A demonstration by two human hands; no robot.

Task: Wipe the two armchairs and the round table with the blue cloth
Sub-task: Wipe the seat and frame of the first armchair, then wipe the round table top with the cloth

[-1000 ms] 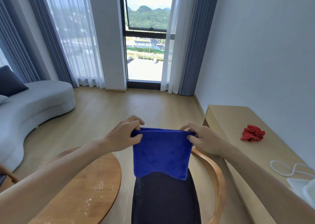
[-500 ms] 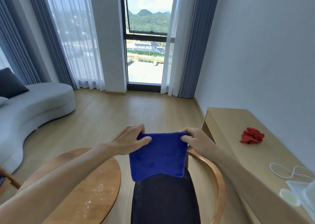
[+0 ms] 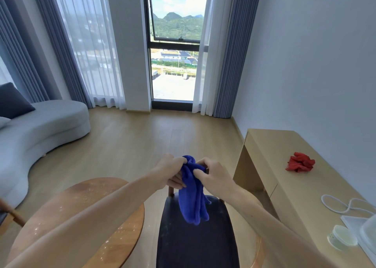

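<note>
Left hand: fingers curled round the upper left side of the blue cloth, gripping it.
Right hand: fingers and thumb pinch the top right of the cloth, right beside the left hand; the two hands almost touch.
Blue cloth: bunched together between the hands, hanging down in a loose fold below them, its lower end in front of the dark seat.
Armchair: directly beneath the hands, dark seat with a curved wooden frame; fine pale specks show on the seat near the cloth's lower end.
Second armchair: only a bit of wooden arm shows, far to the left of the left hand and lower.
Round table: wooden, below and left of the left hand, just beside the armchair; the left forearm crosses over it, and its top carries pale flecks.
Counter: light wood, to the right of the right hand, along the wall.
Red rag: crumpled on the counter, well to the right of the right hand.
White cable: looped on the counter, right of and lower than the hands.
Small tub: pale, round, at the counter's near end.
Sofa: grey, far left of the hands, with a dark cushion on it.
Window: straight beyond the hands, flanked by curtains.
</note>
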